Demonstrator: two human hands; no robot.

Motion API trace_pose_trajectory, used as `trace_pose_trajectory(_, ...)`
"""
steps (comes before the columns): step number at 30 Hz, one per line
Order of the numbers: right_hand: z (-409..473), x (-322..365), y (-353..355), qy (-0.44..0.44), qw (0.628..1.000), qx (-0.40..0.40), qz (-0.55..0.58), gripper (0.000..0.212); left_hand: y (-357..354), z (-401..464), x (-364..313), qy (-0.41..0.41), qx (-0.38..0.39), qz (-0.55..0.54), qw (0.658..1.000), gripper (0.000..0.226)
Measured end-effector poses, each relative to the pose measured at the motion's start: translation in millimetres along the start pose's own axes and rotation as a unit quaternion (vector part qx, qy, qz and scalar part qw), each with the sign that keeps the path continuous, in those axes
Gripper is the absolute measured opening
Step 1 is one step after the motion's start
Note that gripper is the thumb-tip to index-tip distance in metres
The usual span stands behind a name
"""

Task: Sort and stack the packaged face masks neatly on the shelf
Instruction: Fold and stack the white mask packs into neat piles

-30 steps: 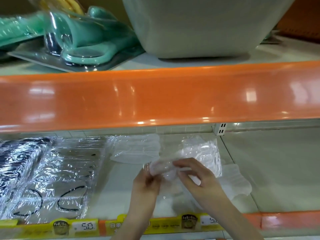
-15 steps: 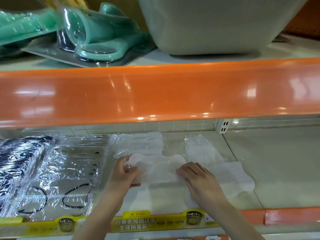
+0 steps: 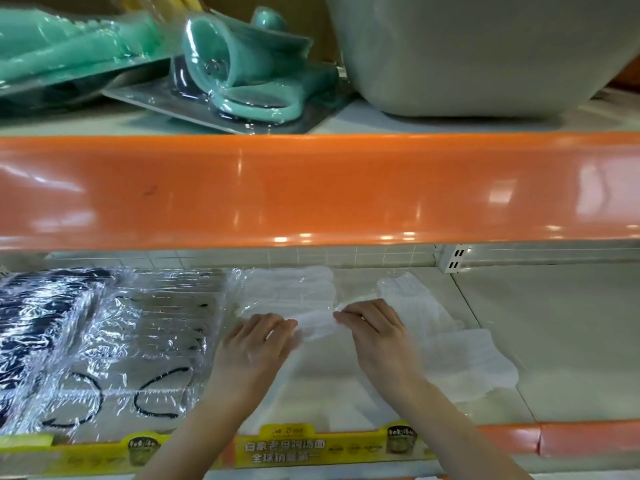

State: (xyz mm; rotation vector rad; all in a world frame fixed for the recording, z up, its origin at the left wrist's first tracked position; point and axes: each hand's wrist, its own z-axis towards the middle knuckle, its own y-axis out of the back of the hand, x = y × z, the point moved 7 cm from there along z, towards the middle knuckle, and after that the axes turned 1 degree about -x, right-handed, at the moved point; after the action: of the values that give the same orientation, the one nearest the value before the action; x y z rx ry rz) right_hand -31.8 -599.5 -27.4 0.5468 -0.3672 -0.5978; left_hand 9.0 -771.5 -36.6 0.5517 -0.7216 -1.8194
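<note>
Both hands reach into the lower shelf [image 3: 554,341]. Between them lies a white face mask in a clear packet [image 3: 317,325], on top of other white packaged masks. My left hand [image 3: 256,344] rests palm down on the packet's left end, fingers curled over it. Fingertips of my right hand [image 3: 374,334] pinch its right end. More white masks lie behind [image 3: 287,289] and to the right [image 3: 464,362]. At the left sit packets with grey masks and black ear loops [image 3: 145,344] and dark masks [image 3: 38,327].
An orange shelf lip [image 3: 311,188] hangs low over the hands. The upper shelf holds teal items in plastic [image 3: 242,77] and a large grey tub [image 3: 478,50]. A yellow price strip [image 3: 287,448] runs along the lower shelf's front edge. The shelf's right half is bare.
The hands lowered a white packet from the air onto the white pile, spread it flat, then drew closer together at its far edge. The camera moved nearer.
</note>
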Motion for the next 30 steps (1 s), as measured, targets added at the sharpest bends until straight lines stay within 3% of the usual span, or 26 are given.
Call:
trace_pose_trajectory(1,5,3,-3,0.008,1.000,-0.012,0.002,0.032,2,5,8,0.007,-0.015,0.008,1.000,0.005)
trace_pose_trajectory(4,19,13,-16,0.021,0.999,-0.025,-0.011,0.039,6,19,33,0.054,-0.038,0.024,0.998,0.010)
trace_pose_trajectory(8,32,18,-39,0.009,0.999,0.009,-0.034,0.043,-5,28,52,0.085,-0.022,0.010,0.996,0.015)
trace_pose_trajectory(15,8,-8,-83,-0.089,0.989,0.118,-0.024,0.041,-48,10,53,0.132,0.114,0.025,0.984,0.033)
trace_pose_trajectory(18,-5,-6,-94,-0.133,0.979,0.151,-0.022,0.030,-62,5,45,0.135,0.177,0.049,0.974,0.045)
trace_pose_trajectory(21,-15,-7,-104,-0.168,0.969,0.178,-0.030,0.018,-73,-1,37,0.131,0.245,0.054,0.959,0.042)
trace_pose_trajectory(27,-16,-9,-111,-0.197,0.961,0.188,-0.039,0.021,-78,-5,30,0.144,0.280,0.075,0.946,0.045)
trace_pose_trajectory(30,-12,-9,-116,-0.201,0.951,0.231,-0.033,0.028,-78,-5,26,0.160,0.292,0.097,0.938,0.043)
